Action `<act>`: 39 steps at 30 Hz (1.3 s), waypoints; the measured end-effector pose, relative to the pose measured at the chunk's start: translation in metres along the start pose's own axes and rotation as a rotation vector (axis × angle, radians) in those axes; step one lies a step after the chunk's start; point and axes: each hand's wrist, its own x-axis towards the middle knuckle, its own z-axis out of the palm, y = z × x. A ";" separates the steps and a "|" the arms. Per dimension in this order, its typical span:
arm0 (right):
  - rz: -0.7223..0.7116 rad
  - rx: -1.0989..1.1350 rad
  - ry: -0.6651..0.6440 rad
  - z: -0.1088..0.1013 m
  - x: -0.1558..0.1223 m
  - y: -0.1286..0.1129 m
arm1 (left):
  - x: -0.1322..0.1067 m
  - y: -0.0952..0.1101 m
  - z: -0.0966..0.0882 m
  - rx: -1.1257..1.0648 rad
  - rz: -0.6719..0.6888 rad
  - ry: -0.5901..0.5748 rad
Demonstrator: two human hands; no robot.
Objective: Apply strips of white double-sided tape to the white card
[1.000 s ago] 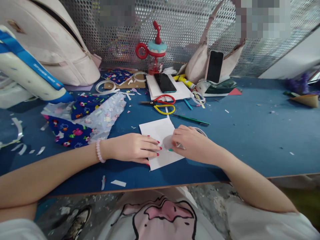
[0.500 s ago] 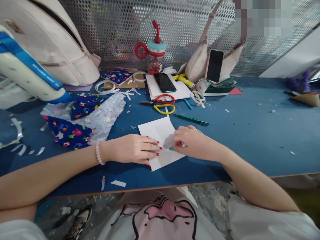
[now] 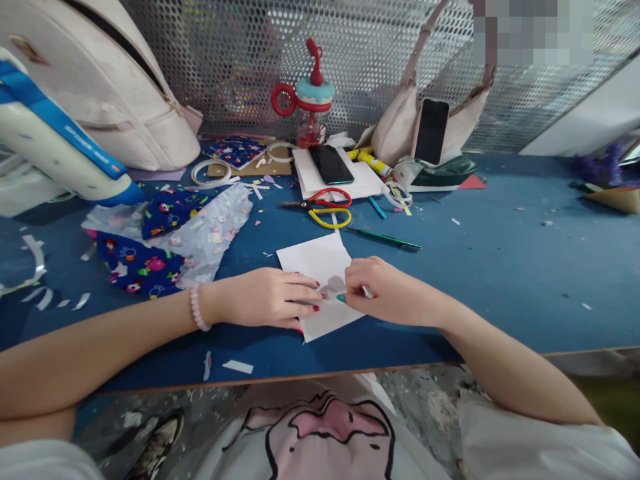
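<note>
A sheet of white paper (image 3: 320, 257) lies at a slant on the blue table near its front edge. My left hand (image 3: 273, 297) rests flat on the paper's left part, fingers stretched out and spread a little. On the right part, my right hand (image 3: 377, 290) is closed, its fingers curled in and the teal-nailed thumb on the paper near my left fingertips. Whatever those curled fingers may hold is hidden. Just beyond the paper lie scissors (image 3: 327, 205) with one red and one yellow handle, and a slim green pen-like tool (image 3: 387, 239).
Patterned wrapping sheets (image 3: 165, 247) lie to the left, with paper scraps around. Farther back are a black phone (image 3: 330, 164) on white sheets, a red-handled cup (image 3: 314, 100), tape rolls (image 3: 211, 173), a backpack (image 3: 115, 100) and a handbag (image 3: 397, 127) with a phone (image 3: 431, 131) leaning on it.
My right hand's fingers have curled and tilted slightly, with the thumb still on the paper. My left hand and the paper stay in place.
</note>
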 end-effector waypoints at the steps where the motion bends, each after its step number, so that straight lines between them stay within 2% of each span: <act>1: -0.004 0.007 0.007 0.000 0.000 0.000 | 0.000 0.000 0.000 0.001 -0.001 -0.001; 13: 0.045 0.129 -0.028 -0.006 -0.002 -0.005 | 0.001 0.000 0.000 0.020 0.020 -0.004; 17: 0.046 -0.012 -0.007 -0.007 -0.001 -0.005 | 0.000 0.000 0.001 0.019 0.026 0.014; 21: 0.132 -0.245 -0.097 -0.010 0.002 -0.005 | -0.001 -0.001 0.002 0.030 0.023 0.005; 25: 0.186 -0.362 -0.169 -0.011 0.005 -0.005 | -0.001 -0.001 0.002 0.025 0.028 0.005; 33: 0.201 -0.425 -0.195 -0.007 0.007 -0.003 | -0.002 -0.002 0.002 -0.023 0.002 -0.051; 39: 0.183 -0.365 -0.195 -0.009 0.006 0.000 | -0.002 -0.002 0.002 -0.021 0.025 -0.013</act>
